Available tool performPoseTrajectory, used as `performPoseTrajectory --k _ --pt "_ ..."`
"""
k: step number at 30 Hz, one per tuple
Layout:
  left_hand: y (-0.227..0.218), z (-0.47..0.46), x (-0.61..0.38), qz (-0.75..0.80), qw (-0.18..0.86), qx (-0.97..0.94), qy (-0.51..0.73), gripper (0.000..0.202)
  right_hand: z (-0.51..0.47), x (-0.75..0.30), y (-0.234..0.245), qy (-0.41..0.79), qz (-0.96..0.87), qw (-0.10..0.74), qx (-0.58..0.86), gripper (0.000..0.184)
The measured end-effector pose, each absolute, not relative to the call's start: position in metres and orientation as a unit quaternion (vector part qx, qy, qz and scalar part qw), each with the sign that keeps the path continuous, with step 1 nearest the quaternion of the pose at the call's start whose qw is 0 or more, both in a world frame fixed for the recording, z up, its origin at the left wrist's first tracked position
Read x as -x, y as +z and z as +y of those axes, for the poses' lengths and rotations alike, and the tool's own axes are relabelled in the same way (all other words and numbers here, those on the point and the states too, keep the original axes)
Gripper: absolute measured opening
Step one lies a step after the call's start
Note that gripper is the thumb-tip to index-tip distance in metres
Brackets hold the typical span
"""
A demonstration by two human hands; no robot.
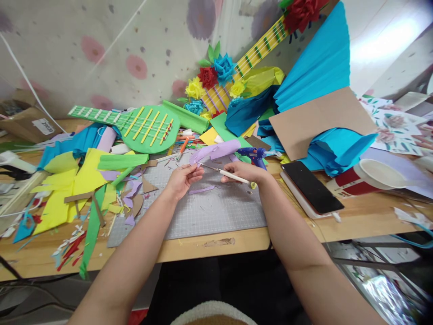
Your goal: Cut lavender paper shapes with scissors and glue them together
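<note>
Lilac paper [225,150] is pinched at its near edge by the fingertips of my left hand [184,179]. My right hand [241,171] is closed around scissors [235,176] with a white handle. Their thin metal blades point left, at the lilac paper by my left fingertips. Both hands are over a grey cutting mat [216,216]. A narrow lilac strip [202,190] lies on the mat between them. Just beyond my right hand is a blue glue gun [253,153].
Yellow paper [59,198] and green strips [93,230] litter the left. A green paper guitar [150,131] lies behind; a flowered yellow one [260,49] leans on the wall. At right are a phone [313,187], a red-and-white cup [355,178] and blue crepe paper [334,149].
</note>
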State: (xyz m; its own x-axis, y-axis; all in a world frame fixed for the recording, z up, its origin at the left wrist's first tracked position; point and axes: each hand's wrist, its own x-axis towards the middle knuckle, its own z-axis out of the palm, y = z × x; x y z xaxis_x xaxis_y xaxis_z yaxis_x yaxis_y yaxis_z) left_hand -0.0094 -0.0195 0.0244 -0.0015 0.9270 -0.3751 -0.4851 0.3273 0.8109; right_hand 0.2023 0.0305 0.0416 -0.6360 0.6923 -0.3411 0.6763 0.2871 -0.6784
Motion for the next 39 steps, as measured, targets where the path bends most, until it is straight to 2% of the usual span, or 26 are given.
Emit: performPoseTrajectory --k 13,17,20,22,24,26,28,34,39 --pt "0.027 -0.020 0.010 0.470 0.662 -0.238 0.532 0.010 0.029 -0.201 0.041 0.463 -0.781 0.031 0.418 0.043" --pt "0.022 -0.018 0.011 0.481 0.614 -0.286 0.557 0.008 0.033 -0.212 0.043 0.438 -0.814 0.006 0.382 0.042" --pt "0.019 -0.016 0.015 0.493 0.548 -0.316 0.597 0.011 0.035 -0.225 0.048 0.429 -0.831 0.018 0.355 0.041" --pt "0.019 -0.016 0.017 0.509 0.506 -0.346 0.605 0.013 0.034 -0.226 0.051 0.444 -0.819 0.063 0.359 0.040" --pt "0.019 -0.018 0.015 0.520 0.492 -0.377 0.587 0.017 0.031 -0.217 0.051 0.474 -0.777 0.153 0.384 0.038" --pt "0.019 -0.020 0.011 0.519 0.512 -0.403 0.553 0.021 0.028 -0.199 0.048 0.509 -0.700 0.279 0.416 0.038" --pt "0.017 -0.023 0.006 0.509 0.550 -0.425 0.508 0.025 0.026 -0.179 0.041 0.534 -0.626 0.364 0.437 0.040" --pt "0.012 -0.025 -0.002 0.490 0.629 -0.449 0.405 0.030 0.025 -0.150 0.019 0.557 -0.525 0.446 0.465 0.054" --pt "0.016 -0.026 -0.001 0.481 0.631 -0.451 0.409 0.032 0.028 -0.151 0.014 0.515 -0.541 0.459 0.481 0.055"
